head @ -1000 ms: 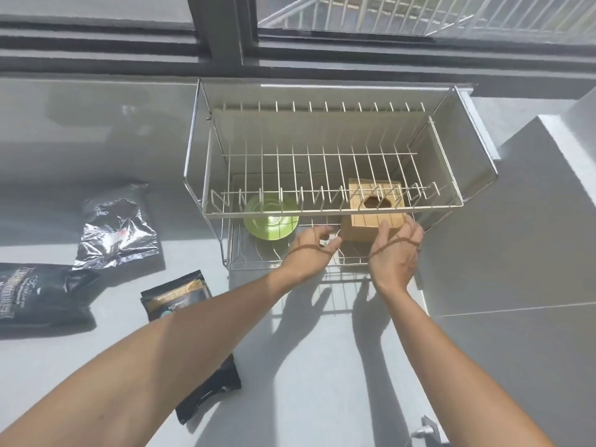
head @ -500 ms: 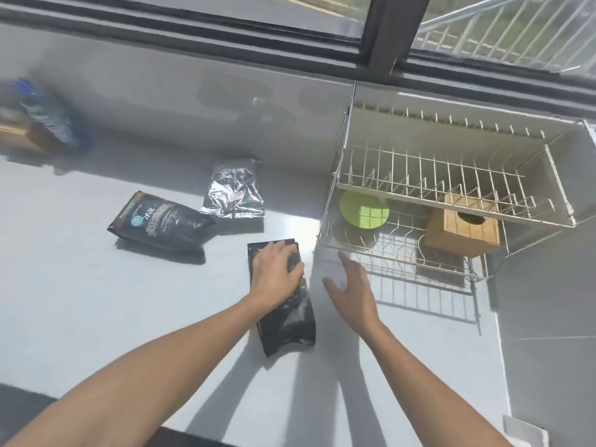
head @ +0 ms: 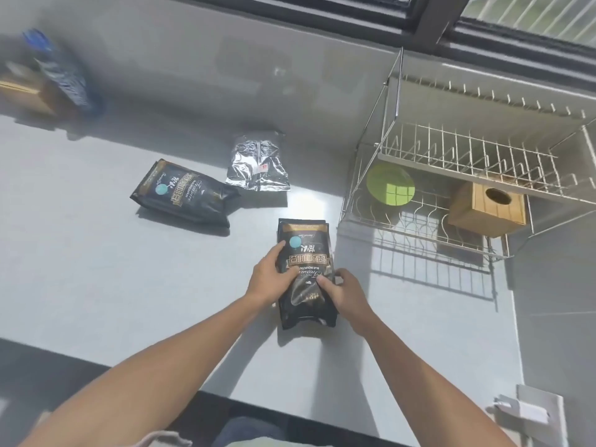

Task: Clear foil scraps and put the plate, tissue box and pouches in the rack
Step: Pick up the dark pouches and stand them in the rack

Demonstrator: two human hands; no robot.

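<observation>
Both hands' grip is clamped on the near black pouch [head: 304, 272]: left hand [head: 266, 279] on its left edge, right hand [head: 342, 293] on the right, prob. to lift it w/o it sagging. It lies flat on the desk [head: 96, 269], just beside the rack [head: 451, 195]. Green plate [head: 390, 185] & tissue box [head: 487, 208] sit in the rack's lower tier. Second black pouch [head: 183, 195] & silver pouch [head: 258, 161] lie on the desk, not yet racked.

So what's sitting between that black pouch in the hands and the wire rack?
Nothing: in the head view, only bare grey counter separates the held black pouch from the rack.
</observation>
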